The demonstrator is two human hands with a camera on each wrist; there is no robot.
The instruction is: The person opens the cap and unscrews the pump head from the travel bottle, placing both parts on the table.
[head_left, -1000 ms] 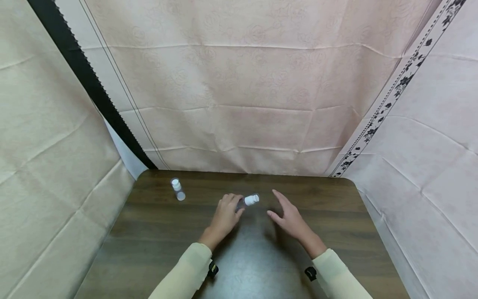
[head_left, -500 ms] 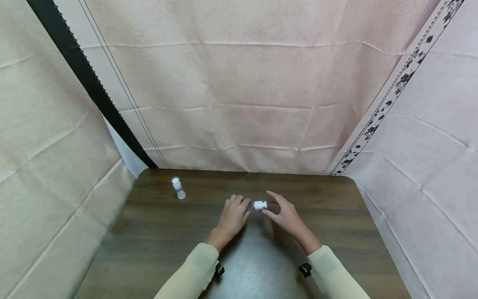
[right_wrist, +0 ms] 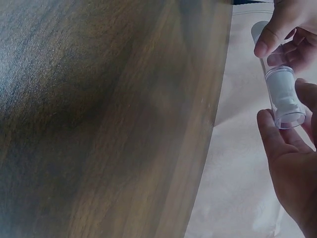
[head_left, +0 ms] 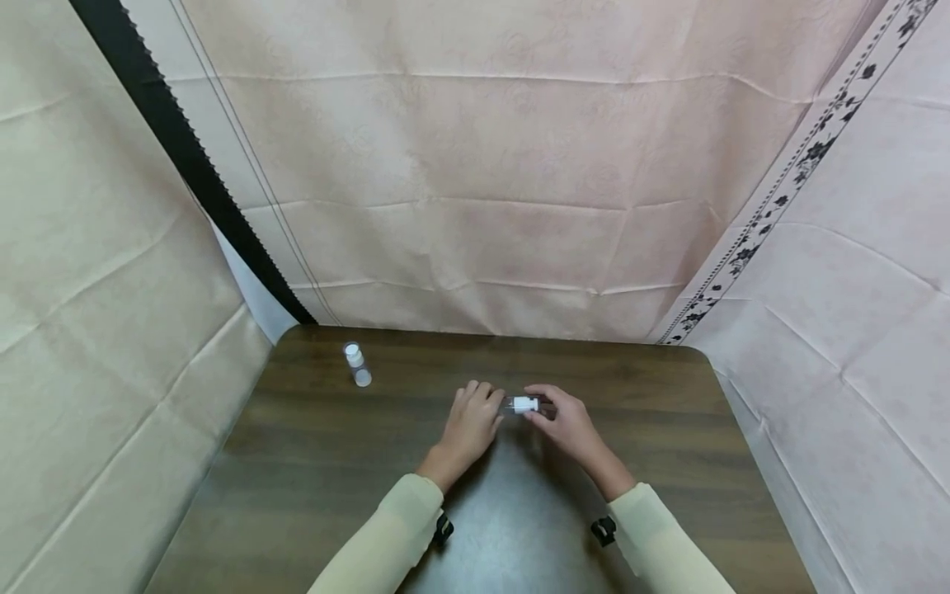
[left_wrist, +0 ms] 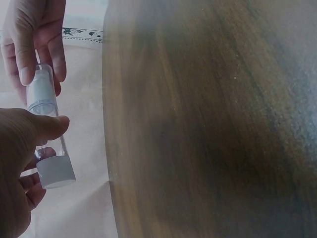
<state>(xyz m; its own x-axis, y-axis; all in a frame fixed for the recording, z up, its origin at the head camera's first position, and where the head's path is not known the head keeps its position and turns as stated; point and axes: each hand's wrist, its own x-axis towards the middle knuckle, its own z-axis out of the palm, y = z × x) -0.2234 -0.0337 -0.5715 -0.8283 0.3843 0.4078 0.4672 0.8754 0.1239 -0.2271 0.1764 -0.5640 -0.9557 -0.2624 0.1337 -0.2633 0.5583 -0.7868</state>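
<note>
A small clear pump bottle (head_left: 526, 404) with a white pump top is held between both hands above the table. My left hand (head_left: 469, 422) grips its transparent body, thumb across it; the white base (left_wrist: 56, 171) sticks out beyond the fingers in the left wrist view. At the other end, my right hand (head_left: 570, 422) has thumb and fingers around the clear cap (right_wrist: 290, 120) that covers the white pump. In the right wrist view the bottle is tilted, and part of its body is hidden behind the left hand.
A second bottle (head_left: 358, 365) like it, with a white top, is at the table's back left. The dark wooden table (head_left: 297, 478) has rounded back corners. Pale cloth (head_left: 475, 165) hangs behind it and at both sides. Black devices are strapped at both wrists.
My left hand has carried the bottle to the right and turned it more level. My right hand has come in from the right, its fingers closing around the capped end.
</note>
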